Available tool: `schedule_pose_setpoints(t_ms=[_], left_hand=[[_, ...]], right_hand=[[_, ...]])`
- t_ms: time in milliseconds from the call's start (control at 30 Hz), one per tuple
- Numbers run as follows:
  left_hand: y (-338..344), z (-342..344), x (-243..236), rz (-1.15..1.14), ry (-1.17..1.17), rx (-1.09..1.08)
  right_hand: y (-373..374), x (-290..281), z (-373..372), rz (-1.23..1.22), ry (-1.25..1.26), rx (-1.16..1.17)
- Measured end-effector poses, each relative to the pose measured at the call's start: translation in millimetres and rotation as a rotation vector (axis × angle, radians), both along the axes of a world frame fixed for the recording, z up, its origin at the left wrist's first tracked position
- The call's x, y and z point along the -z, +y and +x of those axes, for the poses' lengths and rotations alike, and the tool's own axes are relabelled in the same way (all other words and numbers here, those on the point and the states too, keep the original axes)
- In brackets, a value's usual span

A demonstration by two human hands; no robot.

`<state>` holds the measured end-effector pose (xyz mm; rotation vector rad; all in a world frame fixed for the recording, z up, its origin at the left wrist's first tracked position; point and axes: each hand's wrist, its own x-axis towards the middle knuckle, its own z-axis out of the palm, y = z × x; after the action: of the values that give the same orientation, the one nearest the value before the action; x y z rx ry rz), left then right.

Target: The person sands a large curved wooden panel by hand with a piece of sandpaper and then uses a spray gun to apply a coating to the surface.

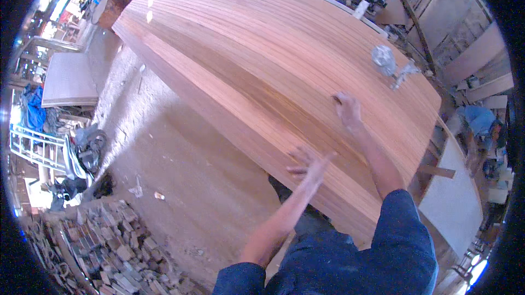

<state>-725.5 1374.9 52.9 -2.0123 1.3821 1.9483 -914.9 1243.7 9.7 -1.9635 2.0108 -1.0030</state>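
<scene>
A long wooden panel [262, 49] with reddish-brown lengthwise stripes lies in front of me, reaching from my waist to the far left. Over its near edge is my left hand [310, 165], its fingers spread and a little blurred, with nothing in it. Farther in, my right hand [348, 110] is closed just above or against the wood. A small dark bit shows at its fingertips, too small to name. A darker brown band [284, 101] runs along the panel between the two hands. Toward the right end sit a crumpled clear plastic bag [384, 59] and a twisted clear strip [405, 74].
Cut wood blocks [117, 246] are heaped at the lower left. A motorcycle [82, 153] and a white metal rack [35, 147] stand left. Stacked sheets [70, 79] are farther back. A pale board [454, 191] leans at the right, and boards [443, 5] crowd the far right.
</scene>
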Motion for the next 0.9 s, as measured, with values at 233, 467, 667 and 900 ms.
schedule_pose_setpoints(t_ms=[233,467,667,900], left_hand=[[-173,207,-73,0.556,1.133,-0.129],[-547,434,-33,-0.941,-0.472,-0.272],[-609,468,24,-0.815,-0.991,-0.066],[-611,492,19,-0.852,-1.007,-0.018]], right_hand=[[-273,-7,198,0.074,0.01,-0.116],[-544,-14,412,0.177,0.22,-0.106],[-640,-6,471,0.141,0.007,-0.225],[-448,7,348,0.255,-0.227,-0.4]])
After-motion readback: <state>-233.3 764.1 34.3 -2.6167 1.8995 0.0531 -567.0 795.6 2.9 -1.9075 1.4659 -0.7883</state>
